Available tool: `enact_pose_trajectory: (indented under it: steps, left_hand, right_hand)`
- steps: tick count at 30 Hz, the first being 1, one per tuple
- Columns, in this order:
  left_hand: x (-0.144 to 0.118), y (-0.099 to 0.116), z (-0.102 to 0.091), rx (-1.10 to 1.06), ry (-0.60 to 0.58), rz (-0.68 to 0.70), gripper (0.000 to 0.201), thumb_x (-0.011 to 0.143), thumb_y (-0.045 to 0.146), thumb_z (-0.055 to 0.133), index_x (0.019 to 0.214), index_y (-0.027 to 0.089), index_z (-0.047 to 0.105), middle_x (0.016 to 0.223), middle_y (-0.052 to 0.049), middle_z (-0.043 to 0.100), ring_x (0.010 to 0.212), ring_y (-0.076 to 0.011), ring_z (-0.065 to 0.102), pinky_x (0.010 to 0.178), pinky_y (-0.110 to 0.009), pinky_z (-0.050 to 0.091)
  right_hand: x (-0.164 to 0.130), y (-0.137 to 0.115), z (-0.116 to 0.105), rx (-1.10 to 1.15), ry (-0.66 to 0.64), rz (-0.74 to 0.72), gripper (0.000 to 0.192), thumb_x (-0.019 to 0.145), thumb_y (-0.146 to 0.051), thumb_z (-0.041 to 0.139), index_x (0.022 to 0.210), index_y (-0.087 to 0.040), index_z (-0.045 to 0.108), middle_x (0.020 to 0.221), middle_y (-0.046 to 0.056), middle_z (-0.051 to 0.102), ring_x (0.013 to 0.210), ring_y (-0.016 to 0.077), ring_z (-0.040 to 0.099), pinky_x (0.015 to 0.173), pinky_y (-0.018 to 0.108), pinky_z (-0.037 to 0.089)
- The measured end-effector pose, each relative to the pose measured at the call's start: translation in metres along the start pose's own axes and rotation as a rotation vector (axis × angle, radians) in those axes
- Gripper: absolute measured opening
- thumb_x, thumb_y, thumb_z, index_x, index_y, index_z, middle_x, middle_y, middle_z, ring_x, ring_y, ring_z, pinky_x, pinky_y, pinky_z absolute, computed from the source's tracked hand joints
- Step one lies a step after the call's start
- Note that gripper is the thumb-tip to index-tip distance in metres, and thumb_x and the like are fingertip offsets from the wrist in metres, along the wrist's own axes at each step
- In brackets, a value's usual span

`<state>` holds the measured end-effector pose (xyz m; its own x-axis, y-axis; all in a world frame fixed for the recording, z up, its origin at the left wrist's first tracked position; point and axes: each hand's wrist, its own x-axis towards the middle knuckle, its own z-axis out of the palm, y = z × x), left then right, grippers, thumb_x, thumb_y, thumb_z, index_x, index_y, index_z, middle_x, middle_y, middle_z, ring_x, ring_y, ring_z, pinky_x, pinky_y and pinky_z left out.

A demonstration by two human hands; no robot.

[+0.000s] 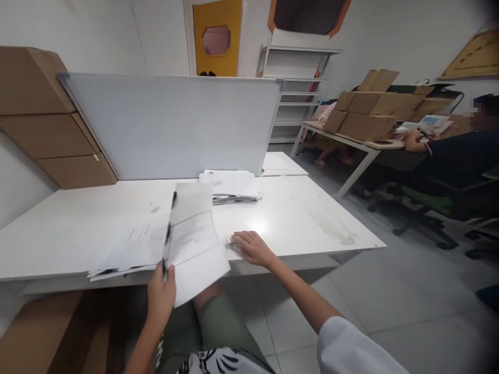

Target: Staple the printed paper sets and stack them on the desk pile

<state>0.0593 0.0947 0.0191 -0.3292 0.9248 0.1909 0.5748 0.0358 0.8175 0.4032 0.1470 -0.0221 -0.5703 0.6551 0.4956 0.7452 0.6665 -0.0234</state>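
My left hand [161, 293] grips a few white paper sheets [195, 244] by their lower left corner, thumb on top. They tilt up over the table's front edge; the top sheet has a printed box, and a dark strip runs along the left side. My right hand [251, 246] is at the table edge, fingers curled down and closed around a small shiny metal object [228, 243] too small to name. Left of the held sheets lies a loose pile of printed papers [132, 244]. Behind them is a thicker paper stack [234, 186].
The white table [292, 218] has a whiteboard [175, 124] standing across its back. Cardboard boxes [35, 114] are piled at the left, and another box [42, 332] is below. To the right, a seated person [460, 150] holds papers at a table with stacked boxes [370, 111].
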Motion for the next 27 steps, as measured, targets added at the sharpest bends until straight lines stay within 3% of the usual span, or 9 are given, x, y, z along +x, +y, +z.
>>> enact_pose_trajectory:
  steps: [2,5,7,9,12,15,19,24,27]
  left_hand:
    - [0.028,0.014,-0.001,-0.088,0.102,0.053,0.041,0.084,0.046,0.053,0.114,0.019,0.061,0.116,-0.013,0.067,0.114,-0.0336,0.059,0.100,-0.046,0.046]
    - [0.081,0.047,0.027,-0.366,0.060,0.166,0.034,0.082,0.037,0.058,0.111,0.020,0.061,0.113,-0.009,0.067,0.113,-0.0275,0.060,0.105,-0.041,0.043]
    - [0.116,0.076,0.062,-0.598,0.065,0.097,0.028,0.078,0.027,0.060,0.105,0.019,0.062,0.109,-0.007,0.068,0.107,-0.0240,0.062,0.102,-0.038,0.046]
    - [0.146,0.108,0.102,-0.839,0.092,-0.060,0.022,0.075,0.016,0.060,0.097,0.019,0.062,0.103,-0.005,0.068,0.103,-0.0199,0.063,0.099,-0.033,0.047]
    - [0.175,0.156,0.160,-1.065,0.029,-0.256,0.019,0.074,0.008,0.058,0.090,0.018,0.059,0.088,-0.004,0.067,0.089,-0.0169,0.066,0.088,-0.030,0.053]
    - [0.186,0.190,0.209,-1.119,-0.053,-0.369,0.016,0.076,0.007,0.057,0.088,0.017,0.056,0.077,-0.002,0.064,0.073,-0.0156,0.066,0.073,-0.029,0.056]
    - [0.180,0.210,0.257,-1.153,-0.164,-0.480,0.014,0.080,0.004,0.052,0.085,0.017,0.052,0.074,0.000,0.060,0.066,-0.0114,0.063,0.065,-0.022,0.055]
    - [0.166,0.220,0.289,-1.097,-0.385,-0.491,0.007,0.090,0.014,0.057,0.087,0.017,0.051,0.071,-0.001,0.058,0.062,-0.0115,0.063,0.065,-0.024,0.057]
    - [0.148,0.218,0.294,-1.019,-0.503,-0.447,0.025,0.091,0.039,0.063,0.094,0.016,0.053,0.078,-0.006,0.063,0.065,-0.0152,0.066,0.061,-0.026,0.057]
  right_hand:
    - [0.003,-0.001,0.002,0.026,0.010,0.092,0.060,0.093,-0.028,0.048,0.149,-0.013,0.032,0.149,0.018,0.040,0.134,0.0307,0.039,0.104,0.048,0.039]
    - [0.008,-0.003,0.003,0.104,-0.013,0.202,0.068,0.092,-0.035,0.050,0.152,-0.012,0.026,0.152,0.019,0.036,0.138,0.0307,0.035,0.109,0.048,0.037]
    - [0.009,-0.003,0.003,0.150,-0.038,0.240,0.065,0.092,-0.035,0.049,0.150,-0.013,0.030,0.147,0.017,0.043,0.135,0.0297,0.040,0.108,0.047,0.039]
    - [0.009,-0.003,0.004,0.173,-0.046,0.259,0.060,0.092,-0.033,0.048,0.148,-0.013,0.035,0.143,0.017,0.047,0.131,0.0297,0.043,0.106,0.047,0.041]
    - [0.011,-0.003,0.003,0.177,-0.040,0.272,0.057,0.091,-0.029,0.048,0.145,-0.013,0.039,0.139,0.017,0.051,0.129,0.0300,0.045,0.103,0.047,0.043]
    - [0.013,-0.003,0.000,0.171,-0.038,0.279,0.058,0.088,-0.025,0.051,0.144,-0.014,0.040,0.136,0.016,0.053,0.127,0.0290,0.047,0.102,0.045,0.044]
    - [0.017,-0.001,-0.003,0.162,-0.050,0.300,0.061,0.085,-0.022,0.052,0.144,-0.016,0.039,0.134,0.015,0.054,0.122,0.0279,0.050,0.099,0.043,0.045]
    - [0.017,-0.001,-0.003,0.135,-0.066,0.303,0.059,0.084,-0.021,0.050,0.142,-0.012,0.040,0.132,0.016,0.055,0.120,0.0273,0.050,0.099,0.042,0.044]
    - [0.015,-0.001,-0.003,0.113,-0.062,0.290,0.058,0.084,-0.021,0.050,0.141,-0.013,0.040,0.136,0.015,0.052,0.127,0.0269,0.045,0.103,0.042,0.041]
